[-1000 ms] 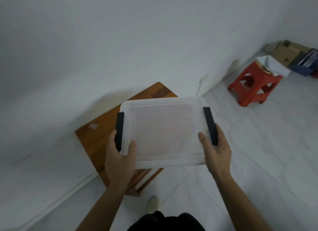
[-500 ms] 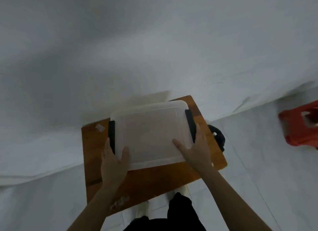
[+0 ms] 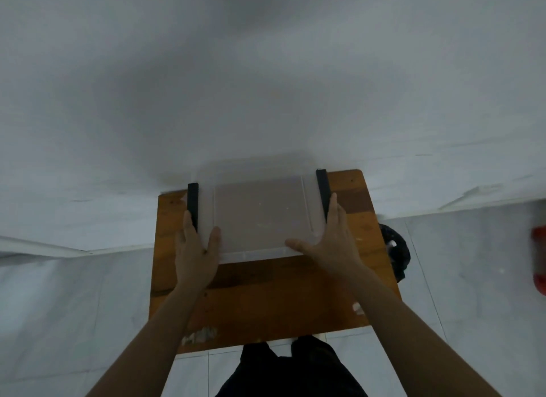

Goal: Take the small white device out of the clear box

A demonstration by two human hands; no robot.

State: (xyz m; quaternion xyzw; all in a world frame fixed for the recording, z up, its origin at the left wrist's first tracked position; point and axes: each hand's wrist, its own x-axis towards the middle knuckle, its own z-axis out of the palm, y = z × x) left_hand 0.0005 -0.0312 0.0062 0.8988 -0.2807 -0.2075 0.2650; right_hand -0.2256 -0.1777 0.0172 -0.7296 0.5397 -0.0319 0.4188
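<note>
A clear plastic box (image 3: 260,216) with a frosted lid and two black side latches sits at the far end of a small wooden table (image 3: 266,293), against the white wall. My left hand (image 3: 195,254) grips its near left corner, fingers beside the left latch (image 3: 192,204). At the near right corner my right hand (image 3: 328,243) holds the box, fingertips by the right latch (image 3: 322,194). The lid is on. No small white device shows through the cloudy plastic.
A white wall rises right behind the table. A black round object (image 3: 396,252) lies on the tiled floor just right of the table. A red stool (image 3: 539,260) shows at the right edge. My dark-clothed legs (image 3: 289,370) stand at the table's near edge.
I carried the box from mid-air over to the table and set it down at the far end by the wall. The view turned to face the table squarely. Both hands kept hold.
</note>
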